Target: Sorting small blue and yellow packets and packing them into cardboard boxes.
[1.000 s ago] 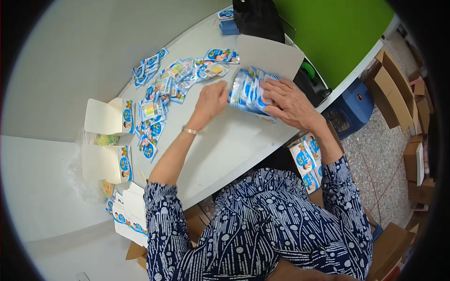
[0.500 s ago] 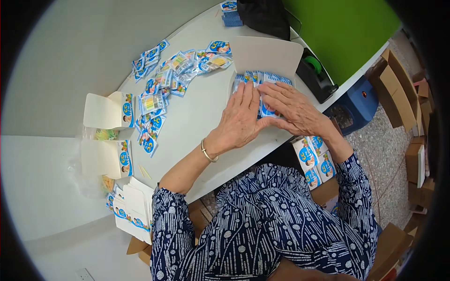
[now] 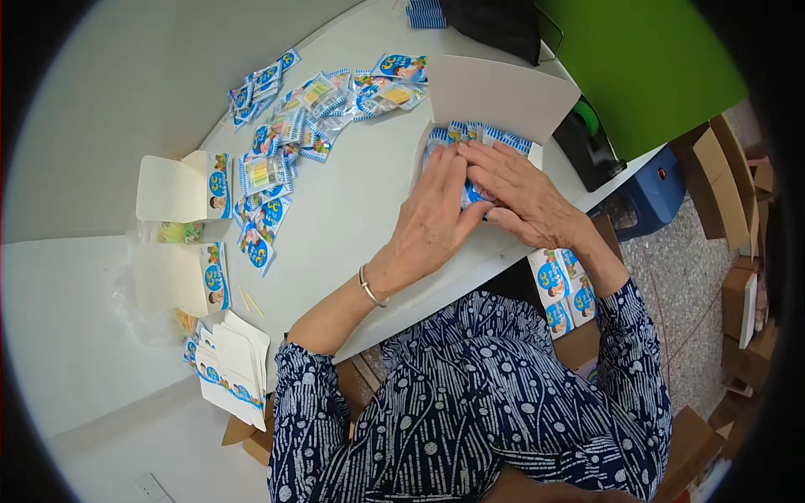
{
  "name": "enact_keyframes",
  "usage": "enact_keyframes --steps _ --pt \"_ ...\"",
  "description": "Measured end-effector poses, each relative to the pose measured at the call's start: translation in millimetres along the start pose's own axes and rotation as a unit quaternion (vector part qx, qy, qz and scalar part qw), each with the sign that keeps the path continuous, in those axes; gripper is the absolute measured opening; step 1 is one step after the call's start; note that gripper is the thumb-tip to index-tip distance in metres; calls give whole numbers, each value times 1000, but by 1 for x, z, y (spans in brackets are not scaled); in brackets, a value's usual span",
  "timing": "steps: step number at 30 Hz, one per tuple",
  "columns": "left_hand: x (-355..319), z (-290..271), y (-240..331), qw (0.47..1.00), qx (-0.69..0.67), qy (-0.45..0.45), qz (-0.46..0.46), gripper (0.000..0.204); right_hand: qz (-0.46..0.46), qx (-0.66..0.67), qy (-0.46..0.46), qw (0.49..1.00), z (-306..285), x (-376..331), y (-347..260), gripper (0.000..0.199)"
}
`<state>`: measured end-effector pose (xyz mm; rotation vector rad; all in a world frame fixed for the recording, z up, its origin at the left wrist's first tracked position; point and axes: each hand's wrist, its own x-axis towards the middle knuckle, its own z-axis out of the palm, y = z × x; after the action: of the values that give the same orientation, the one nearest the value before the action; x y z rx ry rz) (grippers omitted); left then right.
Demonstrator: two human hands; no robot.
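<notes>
Hands meet over a small bundle of blue and white sachets (image 3: 470, 138) that lies on the grey table (image 3: 352, 218), inside an opened flat white carton (image 3: 495, 92) whose lid flap stands up behind it. The left hand (image 3: 432, 222) lies palm down with its fingers stretched flat over the near part of the bundle, pressing rather than gripping, so nothing is closed in it; a thin metal bangle (image 3: 369, 287) sits on its wrist. The right hand (image 3: 516, 193) rests just beside and partly across it, fingers spread over the top of the sachets, likewise flat and not clenched round anything. Only the striped upper edges of the sachets show beyond the fingertips. To the left of the carton, well apart from the hands, a loose scatter of sachets (image 3: 285, 142) runs across the table, some face up with yellow and green contents showing. Farther left stand two more opened white boxes (image 3: 180, 189), and near the table's lower edge lies a stack of flat carton blanks (image 3: 235, 369). Beyond the carton sits a black tape dispenser (image 3: 587, 147) against a green panel (image 3: 637, 67). Below the right forearm, more printed packets (image 3: 560, 289) rest in a brown cardboard box beside the person's lap. Both sleeves are dark blue with a white pattern.
</notes>
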<state>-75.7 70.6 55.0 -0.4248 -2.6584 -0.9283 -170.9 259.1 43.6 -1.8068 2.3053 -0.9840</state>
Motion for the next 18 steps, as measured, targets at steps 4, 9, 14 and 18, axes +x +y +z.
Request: enact_keyframes --steps 4,9,14,18 --pt "-5 -4 8 996 88 20 15 50 -10 -62 -33 997 -2 3 -8 70" --pt "17 -52 -7 985 -23 161 -51 30 -16 -108 -74 991 -1 0 -2 72" --pt "17 -21 -85 921 -259 148 -249 35 -34 -109 -70 991 -1 7 -5 67" --pt "25 13 -57 749 -563 125 -327 48 -35 -127 -72 989 -1 7 -8 59"
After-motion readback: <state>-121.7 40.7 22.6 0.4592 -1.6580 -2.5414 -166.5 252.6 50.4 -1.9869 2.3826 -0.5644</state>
